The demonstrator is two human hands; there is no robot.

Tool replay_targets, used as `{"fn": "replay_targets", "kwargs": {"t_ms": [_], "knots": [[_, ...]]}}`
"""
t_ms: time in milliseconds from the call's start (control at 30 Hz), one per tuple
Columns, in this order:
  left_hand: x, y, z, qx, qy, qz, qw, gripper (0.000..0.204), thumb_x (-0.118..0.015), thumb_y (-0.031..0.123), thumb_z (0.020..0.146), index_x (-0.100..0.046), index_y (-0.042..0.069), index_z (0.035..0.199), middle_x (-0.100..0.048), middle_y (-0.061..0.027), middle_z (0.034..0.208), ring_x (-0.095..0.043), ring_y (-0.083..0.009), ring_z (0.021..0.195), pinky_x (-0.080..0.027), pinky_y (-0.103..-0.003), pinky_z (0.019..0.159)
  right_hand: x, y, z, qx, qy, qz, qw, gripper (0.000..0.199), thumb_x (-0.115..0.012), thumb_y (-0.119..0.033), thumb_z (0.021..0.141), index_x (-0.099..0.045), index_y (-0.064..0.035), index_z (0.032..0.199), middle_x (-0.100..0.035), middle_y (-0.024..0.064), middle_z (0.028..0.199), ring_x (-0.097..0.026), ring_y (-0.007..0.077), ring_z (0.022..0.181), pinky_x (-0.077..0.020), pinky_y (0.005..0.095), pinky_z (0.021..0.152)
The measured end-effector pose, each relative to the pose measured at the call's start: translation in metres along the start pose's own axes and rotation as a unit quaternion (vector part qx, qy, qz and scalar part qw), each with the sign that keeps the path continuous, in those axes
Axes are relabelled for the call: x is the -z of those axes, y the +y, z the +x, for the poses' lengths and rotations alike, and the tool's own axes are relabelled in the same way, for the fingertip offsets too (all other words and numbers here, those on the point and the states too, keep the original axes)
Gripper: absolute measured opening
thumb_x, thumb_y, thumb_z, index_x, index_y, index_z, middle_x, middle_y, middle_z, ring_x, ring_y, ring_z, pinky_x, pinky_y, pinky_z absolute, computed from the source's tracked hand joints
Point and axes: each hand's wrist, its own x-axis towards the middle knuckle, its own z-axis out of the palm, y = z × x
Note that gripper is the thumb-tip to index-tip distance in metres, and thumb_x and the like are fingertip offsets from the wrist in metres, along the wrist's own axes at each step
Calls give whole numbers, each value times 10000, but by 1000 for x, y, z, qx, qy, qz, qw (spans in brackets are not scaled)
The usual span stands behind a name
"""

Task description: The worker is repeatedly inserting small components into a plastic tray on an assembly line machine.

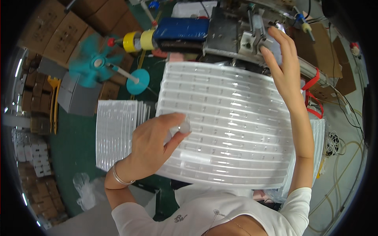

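My left hand (pixel 151 139) is closed, thumb and forefinger pinching a small clear, round-ended plastic piece (pixel 184 126). It is above the left part of a large white ribbed tray (pixel 232 179), whose rows hold many small clear pieces. One whitish, longer piece (pixel 195 158) shows in a row near the tray's front. At the far right, my right hand (pixel 284 59) reaches to a machine's metal fixture (pixel 248 44). Its thumb and forefinger are spread apart at the fixture's edge, with no held thing visible between them.
A stack of similar white trays (pixel 116 133) lies to the left. Behind it a teal fan (pixel 98 61) is spinning. A blue motor-like box (pixel 183 29) with yellow rolls (pixel 132 42) adjoins the machine. Cardboard boxes (pixel 65 37) stand far left; red straps (pixel 312 80) and hoses lie right.
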Motion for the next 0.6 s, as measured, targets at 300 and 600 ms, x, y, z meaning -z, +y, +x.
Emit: {"fn": "replay_targets", "kwargs": {"t_ms": [300,600], "knots": [[-21,9,-84,-119,-195,129,965,408,-599,100,716,-591,59,1122,-571,-56,1005,-553,-169,705,-426,-279,626,24,-123,-118,145,-431,206,867,287,-675,-155,767,-621,-66,1035,-530,60,882,-584,185,762,-525,305,576],[-49,27,-82,-49,-130,16,990,286,-563,43,742,-526,27,1026,-534,-120,979,-566,-267,849,-441,-364,729,39,-135,-121,121,-396,176,893,322,-669,-40,693,-603,-81,1005,-539,89,929,-612,231,778,-531,335,614]]}}
